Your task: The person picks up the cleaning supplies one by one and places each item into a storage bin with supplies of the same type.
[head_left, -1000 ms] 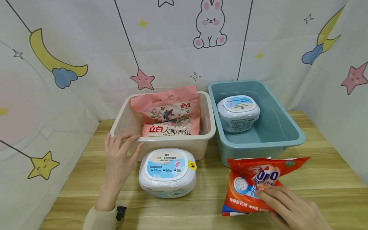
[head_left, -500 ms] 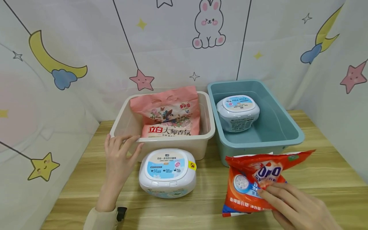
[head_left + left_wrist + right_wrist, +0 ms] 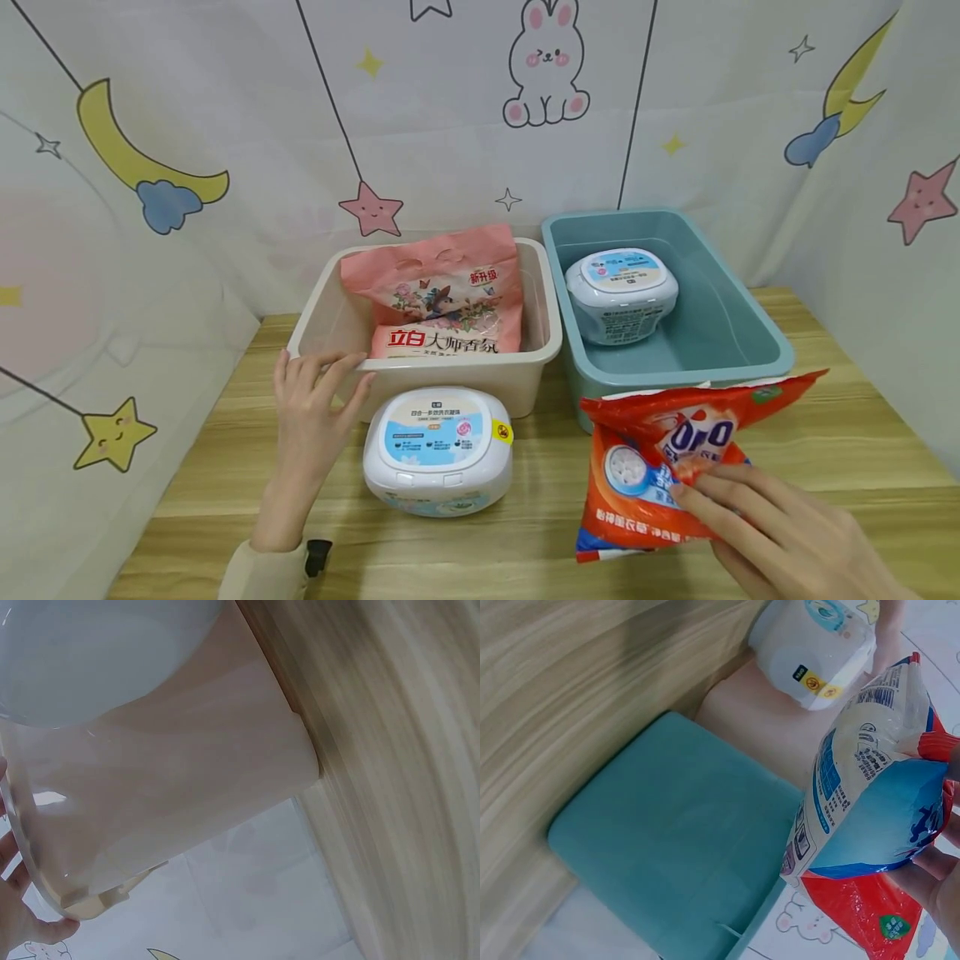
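My left hand (image 3: 311,417) grips the front rim of a beige plastic bin (image 3: 450,390), fingers over the edge and thumb below it. Inside that bin a pink laundry detergent bag (image 3: 450,300) leans upright. With my right hand (image 3: 787,525) I hold a red detergent powder bag (image 3: 637,487) tilted just in front of a teal bin (image 3: 682,379). In the right wrist view, the bag's blue and white back (image 3: 885,810) shows, with fingers curled against it. A white lidded tub (image 3: 438,454) stands on the table before the beige bin.
A second white tub (image 3: 622,296) sits in the back left of the teal bin. Both bins stand side by side on the wooden table (image 3: 547,517), close to a patterned cloth backdrop (image 3: 450,125).
My right hand has lifted the red detergent bag a little, up and toward the teal bin's front rim. My left hand, the bins and the tubs have stayed put.
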Tool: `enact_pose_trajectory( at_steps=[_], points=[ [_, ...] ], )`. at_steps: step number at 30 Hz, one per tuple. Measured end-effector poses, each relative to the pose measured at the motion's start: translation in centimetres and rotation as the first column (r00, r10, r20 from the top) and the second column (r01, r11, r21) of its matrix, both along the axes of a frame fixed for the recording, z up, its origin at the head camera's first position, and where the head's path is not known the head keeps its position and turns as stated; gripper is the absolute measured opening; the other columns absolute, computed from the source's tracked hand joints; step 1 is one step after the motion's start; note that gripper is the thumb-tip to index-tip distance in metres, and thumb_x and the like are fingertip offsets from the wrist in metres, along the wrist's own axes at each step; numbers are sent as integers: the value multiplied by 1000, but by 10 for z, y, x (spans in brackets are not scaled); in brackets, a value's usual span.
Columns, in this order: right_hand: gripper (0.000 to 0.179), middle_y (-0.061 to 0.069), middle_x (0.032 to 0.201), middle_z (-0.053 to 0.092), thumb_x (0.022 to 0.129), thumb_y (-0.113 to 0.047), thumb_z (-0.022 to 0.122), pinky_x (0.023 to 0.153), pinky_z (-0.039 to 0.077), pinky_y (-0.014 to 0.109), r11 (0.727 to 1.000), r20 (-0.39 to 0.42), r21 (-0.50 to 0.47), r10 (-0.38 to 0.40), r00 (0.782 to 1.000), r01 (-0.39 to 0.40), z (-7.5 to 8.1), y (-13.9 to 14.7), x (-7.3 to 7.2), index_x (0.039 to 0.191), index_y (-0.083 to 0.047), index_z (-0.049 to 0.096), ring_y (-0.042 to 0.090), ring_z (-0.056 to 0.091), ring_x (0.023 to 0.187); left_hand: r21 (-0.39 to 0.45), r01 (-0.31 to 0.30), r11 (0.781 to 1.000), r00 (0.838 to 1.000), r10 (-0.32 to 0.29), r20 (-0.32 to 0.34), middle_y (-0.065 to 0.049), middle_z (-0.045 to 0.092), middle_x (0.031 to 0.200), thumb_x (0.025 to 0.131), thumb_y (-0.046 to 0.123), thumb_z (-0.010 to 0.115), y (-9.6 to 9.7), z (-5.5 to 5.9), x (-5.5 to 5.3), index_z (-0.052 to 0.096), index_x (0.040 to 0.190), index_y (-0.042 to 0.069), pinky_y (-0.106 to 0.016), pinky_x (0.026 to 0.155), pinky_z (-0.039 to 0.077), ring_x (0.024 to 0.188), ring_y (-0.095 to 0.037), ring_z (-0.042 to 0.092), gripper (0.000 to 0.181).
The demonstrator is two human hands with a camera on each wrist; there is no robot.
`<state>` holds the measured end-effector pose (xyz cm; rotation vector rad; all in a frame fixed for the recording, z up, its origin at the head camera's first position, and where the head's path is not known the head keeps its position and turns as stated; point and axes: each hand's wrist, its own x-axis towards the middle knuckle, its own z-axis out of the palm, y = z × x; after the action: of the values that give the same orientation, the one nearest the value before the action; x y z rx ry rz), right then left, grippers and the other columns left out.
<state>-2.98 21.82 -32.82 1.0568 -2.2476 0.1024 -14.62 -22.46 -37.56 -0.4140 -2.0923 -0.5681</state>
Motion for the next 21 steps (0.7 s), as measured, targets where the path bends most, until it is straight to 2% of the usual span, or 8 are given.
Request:
enact_pose_trajectory(
  at_steps=[5, 10, 16, 21],
  points=[
    [51, -12, 102, 70, 103, -48, 26, 62, 51, 13, 1000, -4, 12, 1, 1000, -1, 9, -2, 0, 114, -25, 70, 3, 58, 98, -3, 0, 1000, 1000, 0, -5, -17, 64, 98, 72, 8, 80, 0, 0, 0, 70, 100, 6, -68, 109, 21, 96, -39, 53, 30],
    [50, -9, 100, 72, 103, -48, 28, 61, 53, 18, 1000, -4, 10, 16, 1000, -16, 16, -3, -1, 115, -24, 70, 5, 58, 98, -12, 2, 1000, 1000, -3, -20, -16, 64, 98, 72, 9, 79, 0, -1, -1, 71, 100, 6, -68, 108, 22, 96, -39, 54, 29],
    [50, -12, 101, 71, 103, -48, 27, 61, 52, 16, 1000, -10, 16, 13, 1000, -12, 24, -6, -2, 117, -26, 69, 5, 60, 98, -8, 8, 1000, 1000, -8, -20, -16, 64, 98, 73, 9, 79, 0, -1, -1, 71, 100, 6, -68, 109, 22, 96, -39, 54, 29],
    [49, -10, 98, 72, 103, -46, 29, 61, 55, 21, 999, -30, -16, 46, 998, -46, 29, -8, -6, 114, -22, 71, 7, 62, 93, -3, 5, 1000, 1000, -5, -21, -16, 64, 98, 71, 7, 80, 1, 0, -1, 71, 100, 6, -68, 108, 22, 96, -39, 54, 30]
  ],
)
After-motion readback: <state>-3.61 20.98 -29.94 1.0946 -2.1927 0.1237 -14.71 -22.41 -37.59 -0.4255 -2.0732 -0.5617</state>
